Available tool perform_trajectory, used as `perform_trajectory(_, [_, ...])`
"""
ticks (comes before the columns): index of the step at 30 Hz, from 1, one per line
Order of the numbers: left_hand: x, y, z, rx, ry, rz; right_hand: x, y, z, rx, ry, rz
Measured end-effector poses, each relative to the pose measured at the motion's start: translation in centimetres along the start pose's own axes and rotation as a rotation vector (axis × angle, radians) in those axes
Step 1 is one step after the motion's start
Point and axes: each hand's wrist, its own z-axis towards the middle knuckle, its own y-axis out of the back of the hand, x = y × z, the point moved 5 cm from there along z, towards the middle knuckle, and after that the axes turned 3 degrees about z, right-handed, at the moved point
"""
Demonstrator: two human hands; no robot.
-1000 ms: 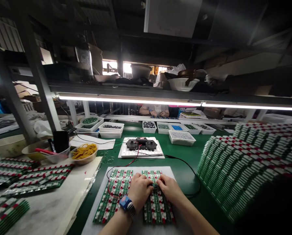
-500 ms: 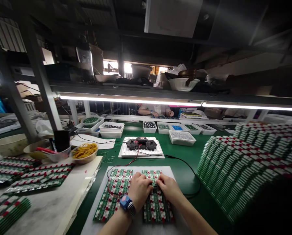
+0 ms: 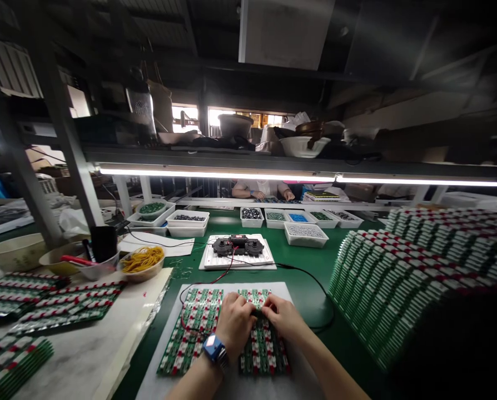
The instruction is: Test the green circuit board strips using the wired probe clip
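Two green circuit board panels with rows of white and red parts lie side by side on a pale sheet (image 3: 148, 383). My left hand (image 3: 235, 321), with a blue watch (image 3: 213, 346) on its wrist, reaches over the inner edge of the left panel (image 3: 194, 325) to the right panel (image 3: 263, 350). Its fingers are closed near the upper middle of the right panel. Opposite it, my right hand (image 3: 285, 318) pinches with thumb and forefinger. A small dark patch shows between the fingertips, too small and covered to name.
Behind the panels, a black device with two round ends (image 3: 238, 245) rests on a white tray (image 3: 207, 261); its cable loops right. Stacked circuit boards (image 3: 382, 283) rise on the right. A bowl of yellow rubber bands (image 3: 142, 261) stands left. Parts bins (image 3: 306, 235) line the back; a co-worker's hands (image 3: 288, 195) show beyond.
Both my hands have shifted slightly up the right panel, fingertips still close together. The whole view has moved a little.
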Motion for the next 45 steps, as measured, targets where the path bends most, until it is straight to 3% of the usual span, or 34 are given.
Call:
perform_trajectory(3, [-0.3,1.0,-0.1,-0.018,0.010,-0.011,0.2,0.4,0.2,-0.002,0.040,0.130])
perform_trajectory(8, [-0.5,2.9,1.0,-0.050,0.016,0.029,0.5,0.9,0.8,-0.122,0.073,0.199])
perform_trajectory(14, [0.9,0.8,2.7,0.062,-0.061,0.004,-0.6,0.2,1.3,-0.131,0.009,0.122])
perform_trajectory(19, [2.5,-0.7,2.7,0.040,-0.034,-0.139,-0.8,-0.2,1.3,-0.103,0.029,0.112])
perform_trajectory(26, [2.0,-0.6,2.5,0.009,-0.082,-0.182,-1.2,0.2,1.4,-0.081,0.004,0.162])
perform_trajectory(31, [2.2,-0.6,2.3,-0.023,-0.042,-0.216,-1.2,0.2,1.3,-0.081,0.035,0.185])
perform_trajectory(39, [2.3,-0.7,2.3,0.022,-0.020,-0.223,-1.2,0.2,1.4,-0.035,0.026,0.159])
perform_trajectory(45, [2.2,-0.7,2.2,0.036,0.015,-0.148,-1.1,-0.1,1.4,-0.081,0.025,0.028])
